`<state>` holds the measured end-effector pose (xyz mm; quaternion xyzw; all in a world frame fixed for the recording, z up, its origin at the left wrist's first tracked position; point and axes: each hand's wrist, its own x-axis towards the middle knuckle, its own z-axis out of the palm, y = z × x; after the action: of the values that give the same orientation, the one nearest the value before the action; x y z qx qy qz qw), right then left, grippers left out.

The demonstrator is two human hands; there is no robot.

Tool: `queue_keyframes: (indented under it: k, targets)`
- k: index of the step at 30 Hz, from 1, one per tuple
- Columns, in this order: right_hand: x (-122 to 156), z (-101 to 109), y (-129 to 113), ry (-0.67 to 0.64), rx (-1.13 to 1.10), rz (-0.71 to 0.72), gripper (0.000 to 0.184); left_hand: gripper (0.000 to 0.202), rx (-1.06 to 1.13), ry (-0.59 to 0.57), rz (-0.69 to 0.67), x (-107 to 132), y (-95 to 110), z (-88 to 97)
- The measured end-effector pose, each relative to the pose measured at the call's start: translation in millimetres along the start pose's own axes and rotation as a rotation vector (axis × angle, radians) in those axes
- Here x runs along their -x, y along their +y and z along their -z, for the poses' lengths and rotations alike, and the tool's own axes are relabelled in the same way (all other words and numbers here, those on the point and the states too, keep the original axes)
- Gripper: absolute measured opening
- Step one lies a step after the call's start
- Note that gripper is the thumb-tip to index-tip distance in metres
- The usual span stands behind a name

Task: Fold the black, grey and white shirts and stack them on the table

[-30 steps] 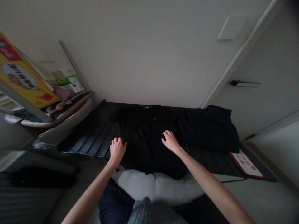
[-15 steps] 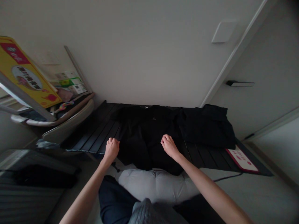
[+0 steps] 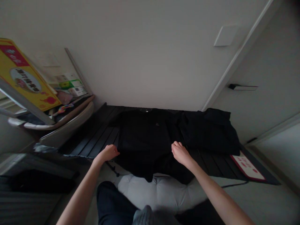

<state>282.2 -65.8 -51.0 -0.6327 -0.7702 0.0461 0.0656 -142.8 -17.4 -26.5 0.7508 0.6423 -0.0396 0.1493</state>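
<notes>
Garment (image 3: 142,137), black, lies spread flat on a dark slatted table (image 3: 99,140), with its collar toward the wall and a small chest mark visible. Its lower hem hangs past the near table edge. Exact garment type cannot be confirmed in the dim light.

Left hand (image 3: 107,153): palm down, fingers close together, at the garment's left edge and touching it. Right hand (image 3: 181,153): on the lower right part of the garment, fingers lightly curved, well apart from the other hand. Both hands are narrow rather than spread, but whether either is gripping the fabric cannot be determined.

Second dark garment (image 3: 208,131), bunched, lies on the table just beside the first, on the right, with the two touching. Padded light grey cushion (image 3: 159,190) sits below the near table edge, in front of the person's dark trousers (image 3: 112,203).

Yellow printed box (image 3: 23,75) stands tilted at far left, above a pale curved seat shell (image 3: 67,131). Red-and-white card (image 3: 247,167) lies beyond the table's right end. White door (image 3: 264,62) with a dark handle (image 3: 242,87) is at right, and a pale wall plate (image 3: 225,36) is on the wall above.
</notes>
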Motion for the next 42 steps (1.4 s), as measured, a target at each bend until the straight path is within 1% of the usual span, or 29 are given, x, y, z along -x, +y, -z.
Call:
queue_keyframes:
  k: [1,2,3,5,6,8,10,14,18,20,22,25,27,29,31,32,35,38,40,42]
  targets:
    - [-1.9,0.3,-2.0,-0.034,0.018,-0.013,0.017,0.022,0.049,0.013,0.041,-9.8,0.6,3.8]
    - [-4.4,0.6,-5.4,-0.048,0.03,-0.023,0.017,0.025,0.102,0.051,0.1,-20.7,0.7,7.2]
    - [-7.5,0.9,-9.8,-0.044,0.035,-0.027,0.017,0.028,0.162,0.115,0.173,-32.3,0.3,10.0]
    - [-14.4,0.8,-20.7,-0.01,0.028,-0.022,0.016,0.034,0.338,0.291,0.339,-56.1,-2.2,14.1]
    - [-18.0,0.3,-26.3,0.009,0.014,-0.012,0.015,0.039,0.426,0.361,0.397,-67.6,-4.2,15.4]
    - [-24.9,-2.4,-36.3,0.044,-0.028,0.009,0.011,0.046,0.573,0.439,0.451,-88.3,-8.7,17.3]
    - [-30.8,-7.0,-43.8,0.068,-0.071,0.024,0.009,0.049,0.653,0.475,0.449,-106.1,-12.8,18.4]
    - [-37.6,-17.6,-52.5,0.116,-0.141,0.061,0.008,0.049,0.775,0.54,0.43,-138.9,-16.7,19.7]
    - [-40.0,-22.4,-54.8,0.149,-0.212,0.078,0.009,0.046,0.897,0.604,0.434,-170.8,-20.3,21.2]
    - [-40.9,-22.7,-52.9,0.157,-0.242,0.079,0.01,0.048,0.951,0.654,0.443,-182.5,-24.0,21.5]
    - [-41.6,-22.5,-49.4,0.165,-0.268,0.094,0.01,0.051,0.992,0.724,0.443,-189.0,-27.9,20.5]
    - [-42.1,-22.2,-43.9,0.18,-0.308,0.123,0.012,0.057,1.019,0.839,0.406,-189.7,-29.0,16.1]
    - [-42.0,-22.0,-41.4,0.187,-0.337,0.131,0.013,0.057,1.021,0.9,0.322,-187.4,-23.9,13.3]
    - [-42.0,-22.1,-40.3,0.196,-0.356,0.134,0.013,0.055,1.01,0.943,0.17,-185.7,-13.1,13.0]
    - [-42.2,-22.5,-39.9,0.202,-0.366,0.136,0.013,0.055,0.981,0.942,0.005,-185.9,3.1,16.5]
    - [-42.5,-23.0,-39.7,0.206,-0.367,0.137,0.013,0.056,0.96,0.924,-0.061,-186.7,13.2,19.7]
    - [-43.3,-24.6,-38.6,0.207,-0.373,0.143,0.013,0.058,0.87,0.815,-0.218,-190.5,49.5,31.6]
    - [-43.2,-24.6,-36.9,0.193,-0.376,0.148,0.014,0.055,0.669,0.623,-0.33,-195.5,90.0,38.6]
    - [-42.5,-23.0,-36.1,0.181,-0.385,0.149,0.014,0.048,0.464,0.466,-0.37,-199.5,114.3,36.8]
    - [-41.7,-20.5,-35.3,0.172,-0.404,0.147,0.014,0.038,0.285,0.275,-0.407,-203.8,132.7,30.2]
